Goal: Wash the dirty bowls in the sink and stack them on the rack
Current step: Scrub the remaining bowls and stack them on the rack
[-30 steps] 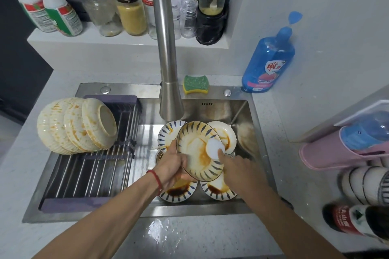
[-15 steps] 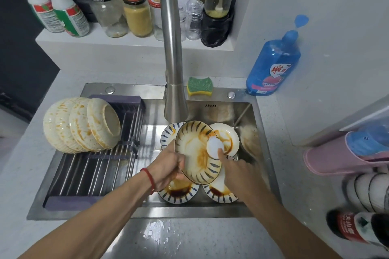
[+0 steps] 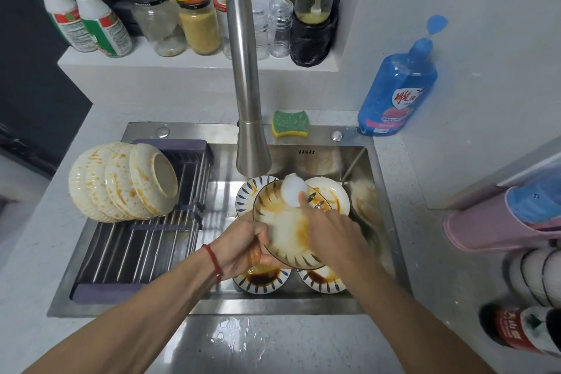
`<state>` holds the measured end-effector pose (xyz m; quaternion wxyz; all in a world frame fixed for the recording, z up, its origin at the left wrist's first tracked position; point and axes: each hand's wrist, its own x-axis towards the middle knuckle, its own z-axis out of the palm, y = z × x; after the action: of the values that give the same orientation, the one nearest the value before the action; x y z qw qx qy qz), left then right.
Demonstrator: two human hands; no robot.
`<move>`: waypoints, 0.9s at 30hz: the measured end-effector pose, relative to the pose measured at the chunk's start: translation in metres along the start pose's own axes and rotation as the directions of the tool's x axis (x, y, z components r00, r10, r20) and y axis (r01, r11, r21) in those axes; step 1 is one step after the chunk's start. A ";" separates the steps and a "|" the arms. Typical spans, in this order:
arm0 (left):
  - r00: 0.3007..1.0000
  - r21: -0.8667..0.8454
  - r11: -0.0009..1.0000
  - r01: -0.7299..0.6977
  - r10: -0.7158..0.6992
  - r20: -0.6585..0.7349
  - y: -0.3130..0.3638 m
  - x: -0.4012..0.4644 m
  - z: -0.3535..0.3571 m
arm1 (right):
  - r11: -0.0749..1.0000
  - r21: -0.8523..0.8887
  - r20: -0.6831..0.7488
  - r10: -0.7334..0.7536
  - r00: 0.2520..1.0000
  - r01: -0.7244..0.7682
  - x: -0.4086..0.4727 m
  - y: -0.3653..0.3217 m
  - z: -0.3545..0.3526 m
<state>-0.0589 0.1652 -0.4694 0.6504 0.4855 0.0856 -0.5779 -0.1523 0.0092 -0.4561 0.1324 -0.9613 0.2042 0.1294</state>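
My left hand (image 3: 247, 247) grips the near-left rim of a blue-striped bowl (image 3: 283, 232), tilted over the steel sink (image 3: 376, 191) and smeared with orange sauce. My right hand (image 3: 335, 232) holds a white sponge (image 3: 293, 193) against the bowl's far inner rim. Under and around it lie several more dirty striped bowls, one at the front left (image 3: 262, 279), one at the front right (image 3: 321, 279). A row of cream bowls (image 3: 121, 182) with orange stains leans on its side on the rack (image 3: 136, 249) over the sink's left half.
The tall faucet (image 3: 247, 76) rises just behind the bowls. A green scouring pad (image 3: 290, 124) lies on the sink's back ledge, a blue soap bottle (image 3: 397, 85) to its right. Jars and bottles line the shelf (image 3: 197, 62) behind. Pink and dark items sit at the right edge.
The sponge in my right hand has slid from the bowl's right inner side up to its far rim. My left hand keeps the bowl tilted in about the same place.
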 end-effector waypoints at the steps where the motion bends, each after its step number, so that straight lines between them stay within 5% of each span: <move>1: 1.000 0.006 1.000 0.000 0.000 0.006 0.001 -0.001 0.002 | 0.999 -0.018 0.005 0.031 1.000 -0.031 0.002 0.001 -0.005; 8: 0.997 0.101 0.992 0.070 -0.074 0.030 0.007 -0.004 -0.003 | 0.983 0.179 0.055 0.017 0.998 -0.027 -0.001 -0.006 -0.012; 12: 0.992 0.112 0.990 0.089 -0.098 0.076 0.016 -0.005 -0.011 | 0.943 0.316 0.122 -0.150 0.981 0.105 -0.024 -0.020 -0.012; 15: 0.989 0.166 0.981 0.103 -0.119 0.091 0.019 -0.006 -0.010 | 0.986 0.158 0.047 -0.061 0.997 0.052 -0.013 -0.006 -0.015; 27: 0.981 0.026 0.996 0.091 -0.094 0.170 0.013 -0.012 -0.014 | 0.969 0.227 0.133 -0.131 0.982 0.099 -0.034 -0.004 -0.017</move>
<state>-0.0458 0.1817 -0.4617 0.6234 0.4353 0.0466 -0.6479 -0.1771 0.0200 -0.4295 0.2597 -0.9388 0.1507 0.1687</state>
